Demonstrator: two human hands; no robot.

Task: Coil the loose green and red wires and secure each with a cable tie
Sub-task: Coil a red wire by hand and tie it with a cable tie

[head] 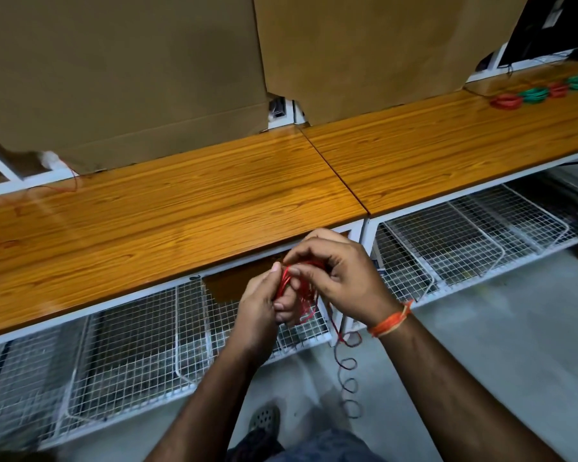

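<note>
While your left hand (264,305) grips the red wire (299,288) coil, your right hand (341,278) pinches its top loops just in front of the bench (181,208) edge. The loose tail hangs below your right wrist toward the floor (498,328).

We see the table (187,208) bare across the middle of the frame. Cardboard boxes (124,71) wall off its far edge, wire coils (544,91) crowd the upper right, and mesh racks (131,345) fill below.
</note>
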